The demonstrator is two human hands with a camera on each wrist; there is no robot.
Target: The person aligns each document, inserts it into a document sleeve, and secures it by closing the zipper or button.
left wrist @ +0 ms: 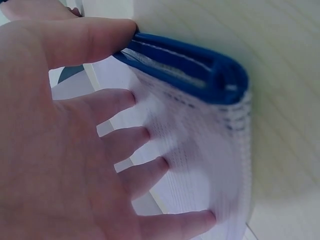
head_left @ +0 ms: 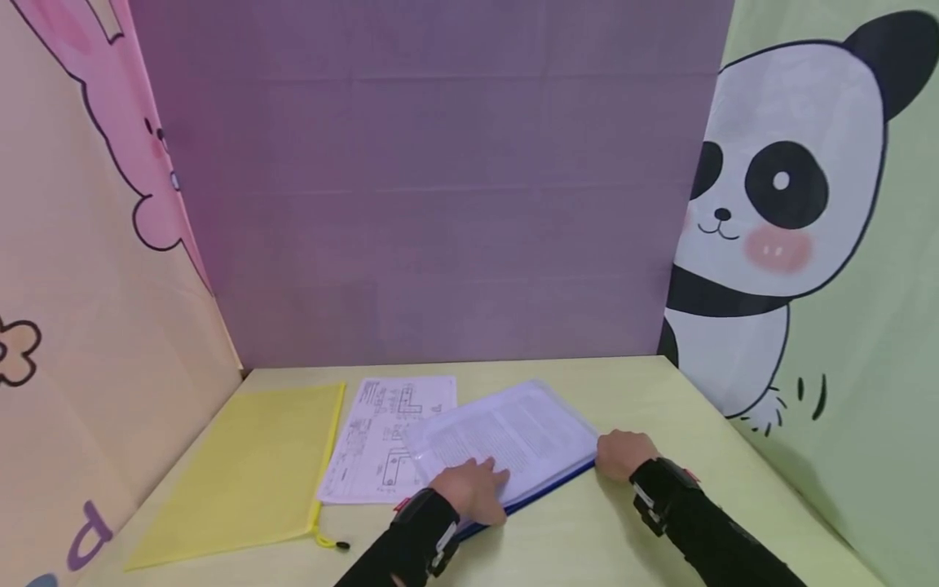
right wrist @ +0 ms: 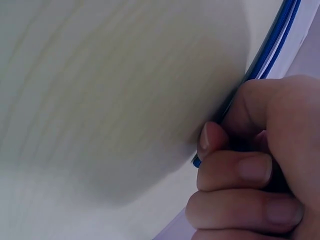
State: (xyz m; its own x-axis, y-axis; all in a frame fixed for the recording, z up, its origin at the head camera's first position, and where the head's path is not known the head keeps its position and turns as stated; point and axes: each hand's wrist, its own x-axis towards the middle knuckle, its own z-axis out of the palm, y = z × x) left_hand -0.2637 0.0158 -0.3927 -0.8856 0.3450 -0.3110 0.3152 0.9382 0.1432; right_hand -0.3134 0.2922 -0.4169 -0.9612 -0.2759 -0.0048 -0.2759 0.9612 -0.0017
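A translucent file bag (head_left: 513, 432) with a blue edge lies at an angle on the table, a printed sheet showing through it. My left hand (head_left: 469, 489) rests over its near left part with fingers spread. In the left wrist view, the thumb touches the blue edge (left wrist: 230, 82) and the fingertips press on the mesh-like face. My right hand (head_left: 627, 455) grips the bag's right corner; in the right wrist view its fingers (right wrist: 235, 170) are curled around the blue-trimmed corner. Part of the corner is hidden inside that hand.
A sheet with technical drawings (head_left: 374, 440) lies left of the bag, partly beneath it. Further left is a yellow file bag (head_left: 242, 473) with a cord and black pull. A purple panel (head_left: 440, 179) stands behind the table, with printed cloth walls on both sides.
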